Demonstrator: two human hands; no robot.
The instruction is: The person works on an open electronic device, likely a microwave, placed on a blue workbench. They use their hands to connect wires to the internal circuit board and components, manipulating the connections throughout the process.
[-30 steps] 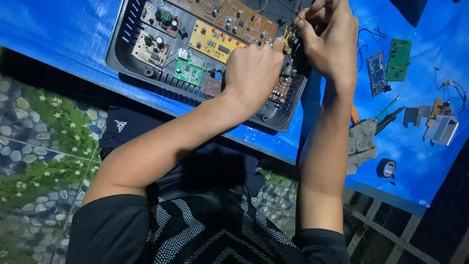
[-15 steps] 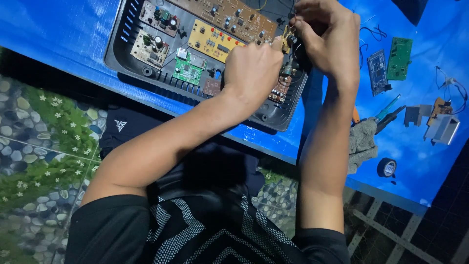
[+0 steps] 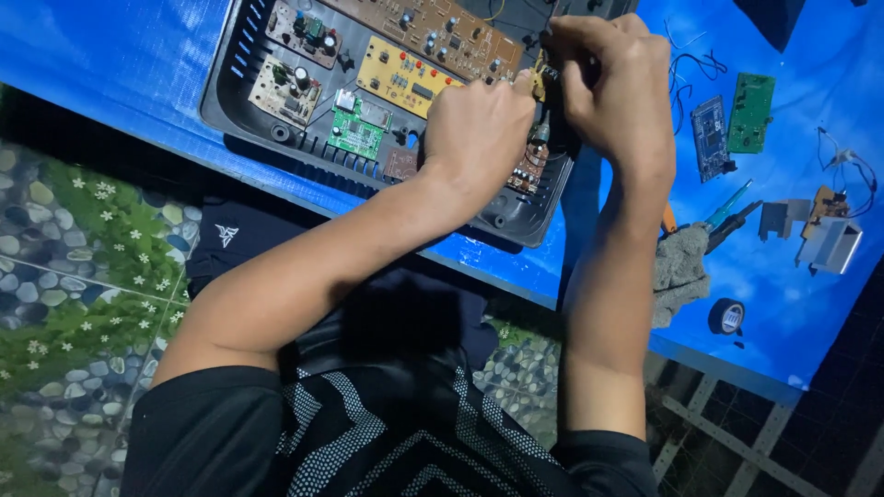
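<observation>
A blue bench (image 3: 110,64) carried an opened black casing (image 3: 230,101) full of circuit boards. Left hand (image 3: 479,129) and right hand (image 3: 617,92) met at its right end, both pinching a small yellowish part (image 3: 537,78).

The left hand (image 3: 479,129) and right hand (image 3: 619,97) covered whatever small part they pinched, so its kind could not be told. The black casing (image 3: 368,170) ran past the top edge. The tabletop (image 3: 110,64) was cropped too.
</observation>
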